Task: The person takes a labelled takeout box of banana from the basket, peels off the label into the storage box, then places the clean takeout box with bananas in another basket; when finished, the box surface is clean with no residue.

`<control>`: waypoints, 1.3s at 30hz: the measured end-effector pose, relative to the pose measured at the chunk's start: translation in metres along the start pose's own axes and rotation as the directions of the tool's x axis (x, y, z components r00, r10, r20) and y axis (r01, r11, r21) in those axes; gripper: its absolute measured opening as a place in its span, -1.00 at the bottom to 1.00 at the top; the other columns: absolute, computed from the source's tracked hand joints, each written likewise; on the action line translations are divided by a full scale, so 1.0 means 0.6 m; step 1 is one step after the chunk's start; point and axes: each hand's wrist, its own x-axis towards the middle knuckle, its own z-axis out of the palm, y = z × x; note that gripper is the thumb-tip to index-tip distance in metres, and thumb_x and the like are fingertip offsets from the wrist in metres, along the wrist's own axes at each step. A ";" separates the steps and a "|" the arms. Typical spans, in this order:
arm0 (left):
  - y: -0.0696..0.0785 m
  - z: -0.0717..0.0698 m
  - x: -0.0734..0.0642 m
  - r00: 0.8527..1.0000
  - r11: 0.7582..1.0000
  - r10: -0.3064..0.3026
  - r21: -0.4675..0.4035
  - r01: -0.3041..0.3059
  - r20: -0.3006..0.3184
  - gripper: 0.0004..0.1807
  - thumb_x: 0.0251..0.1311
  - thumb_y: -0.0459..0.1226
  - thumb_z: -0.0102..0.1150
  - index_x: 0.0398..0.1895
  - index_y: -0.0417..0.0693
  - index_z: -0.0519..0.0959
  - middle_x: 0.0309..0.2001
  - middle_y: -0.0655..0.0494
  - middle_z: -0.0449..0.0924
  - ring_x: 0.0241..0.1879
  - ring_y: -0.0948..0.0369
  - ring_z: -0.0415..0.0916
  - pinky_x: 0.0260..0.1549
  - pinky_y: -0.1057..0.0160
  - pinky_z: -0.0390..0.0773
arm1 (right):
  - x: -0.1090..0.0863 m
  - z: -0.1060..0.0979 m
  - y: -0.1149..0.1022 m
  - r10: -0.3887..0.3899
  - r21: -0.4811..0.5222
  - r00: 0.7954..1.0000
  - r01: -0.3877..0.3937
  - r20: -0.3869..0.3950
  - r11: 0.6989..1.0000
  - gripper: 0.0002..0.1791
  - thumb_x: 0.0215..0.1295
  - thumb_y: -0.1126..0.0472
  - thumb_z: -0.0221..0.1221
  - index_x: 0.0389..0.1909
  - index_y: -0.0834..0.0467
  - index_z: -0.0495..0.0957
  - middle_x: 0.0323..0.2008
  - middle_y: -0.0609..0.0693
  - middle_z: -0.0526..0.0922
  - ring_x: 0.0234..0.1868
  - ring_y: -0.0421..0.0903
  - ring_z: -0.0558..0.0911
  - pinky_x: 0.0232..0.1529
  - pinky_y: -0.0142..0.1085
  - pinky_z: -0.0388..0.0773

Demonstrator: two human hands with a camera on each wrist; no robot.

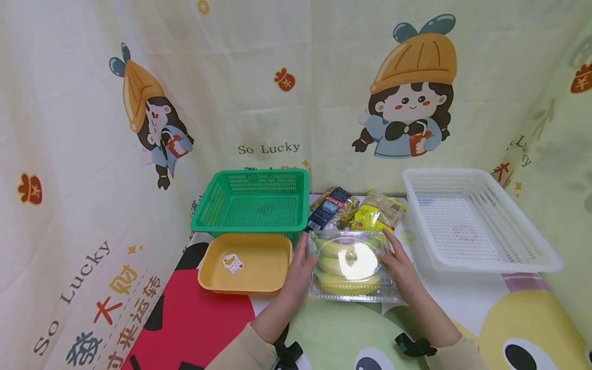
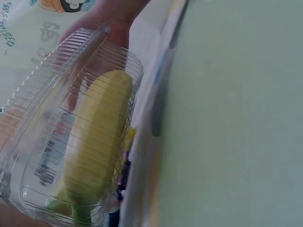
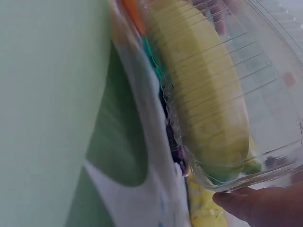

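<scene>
A clear plastic clamshell box (image 1: 353, 295) with several yellow bananas (image 1: 330, 264) inside is held level in front of me. My left hand (image 1: 300, 267) grips its left side and my right hand (image 1: 400, 262) grips its right side, thumbs at the lid's edges. Light glares off the lid. In the left wrist view a banana (image 2: 97, 137) shows through the ribbed wall. The right wrist view has the fingers of my right hand (image 3: 265, 203) under the box's corner, above the table.
A green basket (image 1: 252, 226) and a yellow tub (image 1: 245, 288) with a banana sticker stand left. Behind the box lie a dark-labelled pasta bag (image 1: 335, 205) and a yellow bag (image 1: 376, 208). A white basket (image 1: 490, 267) is at right; patterned curtains surround the table.
</scene>
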 end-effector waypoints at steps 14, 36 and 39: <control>0.088 -0.041 0.003 1.000 1.000 -0.016 0.024 0.016 -0.027 -0.31 0.45 -0.12 -0.11 0.55 0.50 -0.08 0.57 0.48 -0.18 0.59 0.24 -0.29 0.54 -0.08 -0.14 | 0.026 0.010 -0.088 -0.068 0.001 0.998 0.068 -0.019 0.998 -0.26 0.49 0.13 0.01 0.58 -0.15 -0.07 0.61 -0.07 -0.21 0.58 0.20 -0.22 0.44 0.38 -0.15; 0.155 -0.142 0.052 0.983 0.981 0.006 -0.192 -0.042 -0.183 -0.41 0.39 -0.27 0.04 0.46 0.22 0.24 0.46 0.15 0.20 0.41 0.08 0.25 0.33 -0.10 0.36 | 0.124 0.093 -0.179 0.020 0.046 0.983 -0.012 -0.181 0.999 -0.47 0.43 0.08 -0.01 0.40 0.00 0.31 0.03 0.03 0.39 0.10 0.00 0.32 0.18 -0.15 0.24; 0.160 -0.162 0.061 0.974 0.986 0.008 -0.162 -0.046 -0.227 -0.46 0.38 -0.23 0.06 0.41 0.23 0.31 0.39 0.15 0.25 0.30 0.08 0.32 0.26 -0.06 0.39 | 0.142 0.107 -0.192 0.003 0.024 0.984 0.001 -0.177 1.000 -0.49 0.41 0.07 0.02 0.36 0.03 0.34 -0.03 0.02 0.43 0.03 -0.02 0.36 0.05 -0.21 0.29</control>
